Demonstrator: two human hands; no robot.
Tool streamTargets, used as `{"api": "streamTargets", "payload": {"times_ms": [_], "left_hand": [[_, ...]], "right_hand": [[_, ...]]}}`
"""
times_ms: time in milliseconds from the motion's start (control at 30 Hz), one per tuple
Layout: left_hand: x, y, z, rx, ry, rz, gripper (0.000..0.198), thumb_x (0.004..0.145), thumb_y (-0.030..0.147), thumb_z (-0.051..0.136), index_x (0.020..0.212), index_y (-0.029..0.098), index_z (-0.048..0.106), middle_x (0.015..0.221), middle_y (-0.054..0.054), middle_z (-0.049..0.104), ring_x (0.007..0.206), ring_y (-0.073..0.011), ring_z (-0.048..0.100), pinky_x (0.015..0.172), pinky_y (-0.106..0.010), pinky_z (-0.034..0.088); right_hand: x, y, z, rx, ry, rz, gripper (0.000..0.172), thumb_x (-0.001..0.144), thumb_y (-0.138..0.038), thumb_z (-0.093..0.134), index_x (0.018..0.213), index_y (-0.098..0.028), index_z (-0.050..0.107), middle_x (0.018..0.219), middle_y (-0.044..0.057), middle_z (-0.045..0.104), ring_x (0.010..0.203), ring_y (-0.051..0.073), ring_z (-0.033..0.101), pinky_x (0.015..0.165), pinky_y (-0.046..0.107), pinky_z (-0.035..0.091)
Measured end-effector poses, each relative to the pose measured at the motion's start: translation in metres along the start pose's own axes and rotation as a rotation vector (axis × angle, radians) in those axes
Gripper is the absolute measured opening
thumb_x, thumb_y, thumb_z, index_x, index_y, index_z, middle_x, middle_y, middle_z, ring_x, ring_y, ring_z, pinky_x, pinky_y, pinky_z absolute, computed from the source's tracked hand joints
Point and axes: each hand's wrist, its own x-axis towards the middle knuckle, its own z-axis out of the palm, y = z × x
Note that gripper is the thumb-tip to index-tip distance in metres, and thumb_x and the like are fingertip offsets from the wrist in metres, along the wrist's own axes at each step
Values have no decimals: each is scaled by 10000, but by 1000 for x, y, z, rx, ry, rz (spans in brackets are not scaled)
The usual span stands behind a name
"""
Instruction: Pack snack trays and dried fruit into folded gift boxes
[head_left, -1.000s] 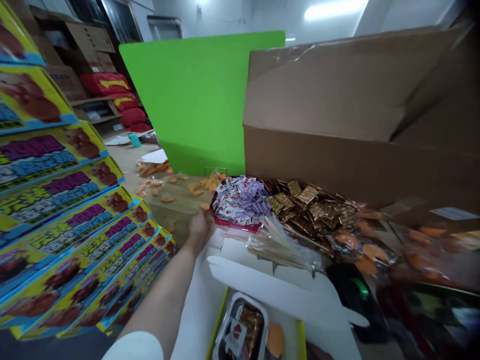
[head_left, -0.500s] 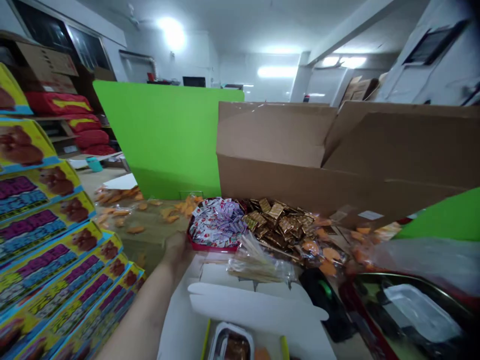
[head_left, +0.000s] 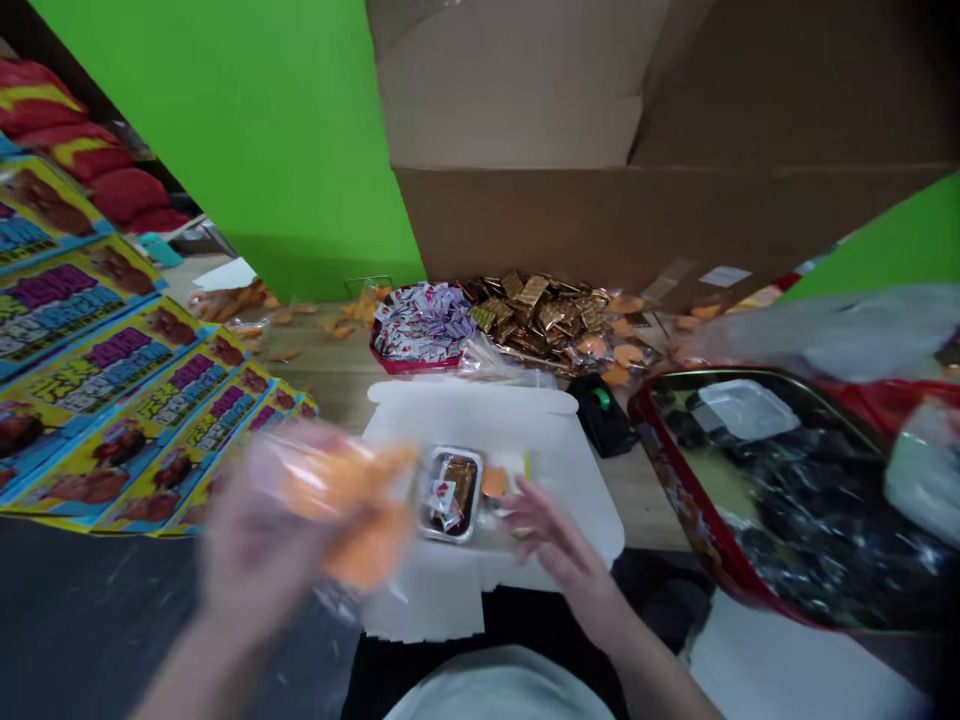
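Note:
My left hand [head_left: 259, 535], smeared by motion, grips a clear plastic bag of orange pieces [head_left: 367, 510] in the air left of the box. Below me lies an unfolded white cardboard box [head_left: 525, 420]. In its middle sits a foil-edged tray [head_left: 455, 495] with dark brown contents and small printed sachets on top. An orange piece [head_left: 494, 482] lies beside the tray. My right hand [head_left: 551, 535] is over the box's right part, its fingers stretched out and apart, close to the orange piece. I see nothing held in it.
Behind the box are a red tub of sachets [head_left: 424, 320], a heap of gold-brown packets [head_left: 547, 310] and a black device [head_left: 602, 415]. A red-rimmed tin [head_left: 675, 480] with dark wrapped items stands right. Stacked yellow boxes [head_left: 150, 400] line the left; a large carton [head_left: 525, 220] stands behind.
My view has tilted down. My left hand has come back from beside the sachet tub, now carrying the bag of orange pieces. My right hand has come into view over the white box.

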Motion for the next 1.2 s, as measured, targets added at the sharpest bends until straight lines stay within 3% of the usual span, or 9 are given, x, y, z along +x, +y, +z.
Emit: {"api": "streamTargets", "payload": {"times_ms": [100, 233, 333, 600, 700, 800, 867, 1000, 1200], "left_hand": [[-76, -9, 38, -91, -474, 13, 291, 831, 297, 600, 1121, 319, 622, 1005, -52, 679, 801, -199, 658, 642, -320, 571], [-74, -49, 69, 48, -234, -102, 444, 823, 359, 637, 1235, 228, 536, 1009, -69, 644, 701, -145, 606, 619, -272, 513], [-55, -75, 82, 210, -93, -137, 292, 896, 401, 515, 1056, 173, 600, 974, -79, 635, 803, -176, 607, 728, -321, 504], [-102, -95, 88, 451, -634, 116, 469, 943, 394, 442, 1388, 261, 375, 1375, -108, 508, 1273, -252, 460, 1104, -607, -83], [-84, -116, 64, 399, -465, 119, 449, 969, 359, 347, 1398, 226, 352, 1346, -128, 523, 1260, -242, 471, 1120, -586, 100], [-28, -139, 38, 368, -13, 5, 548, 892, 448, 479, 1334, 130, 415, 1286, -185, 517, 1188, -263, 504, 958, -431, 430], [14, -147, 30, 377, -132, -38, 542, 789, 530, 588, 1153, 130, 558, 1127, -143, 591, 1006, -243, 586, 822, -347, 493], [52, -136, 42, 427, -490, -77, 314, 811, 422, 542, 935, 144, 622, 692, -15, 611, 621, -170, 588, 652, -288, 485], [-17, -120, 53, 340, -570, 4, 371, 872, 242, 381, 1188, 174, 563, 1127, -77, 627, 1045, -205, 584, 929, -338, 454]], "right_hand": [[-4, -7, 23, 218, -85, 115, 472, 861, -555, 522, 1217, -245, 535, 1124, 88, 635, 962, 200, 631, 734, 320, 530], [27, 1, -8, 26, 117, 82, 354, 837, -480, 580, 1058, -204, 575, 802, 6, 619, 698, 132, 580, 655, 265, 492], [57, 3, -35, -389, 5, -23, 295, 848, -338, 541, 1100, -193, 589, 899, 35, 645, 786, 156, 594, 751, 303, 491], [41, 35, -17, -1207, -51, -337, 441, 900, -237, 468, 1339, -202, 480, 1328, 119, 533, 1290, 278, 400, 1050, 474, 339], [30, 42, -39, -1151, -18, -406, 372, 925, -305, 422, 1261, -206, 548, 1247, 122, 590, 1246, 286, 450, 1009, 484, 378], [46, 25, -78, -1044, 390, -324, 439, 892, -429, 466, 1210, -143, 565, 1049, 152, 634, 986, 275, 576, 851, 431, 467], [69, 3, -97, -991, 468, -186, 512, 835, -494, 536, 1195, -132, 564, 916, 110, 638, 814, 236, 588, 729, 366, 480], [104, -33, -83, -922, 28, 0, 352, 893, -392, 427, 1084, -166, 618, 679, 14, 614, 621, 163, 576, 597, 263, 428], [60, -2, -33, -988, 86, -83, 396, 938, -279, 317, 1261, -167, 519, 898, 99, 682, 826, 218, 640, 727, 305, 469]]}}
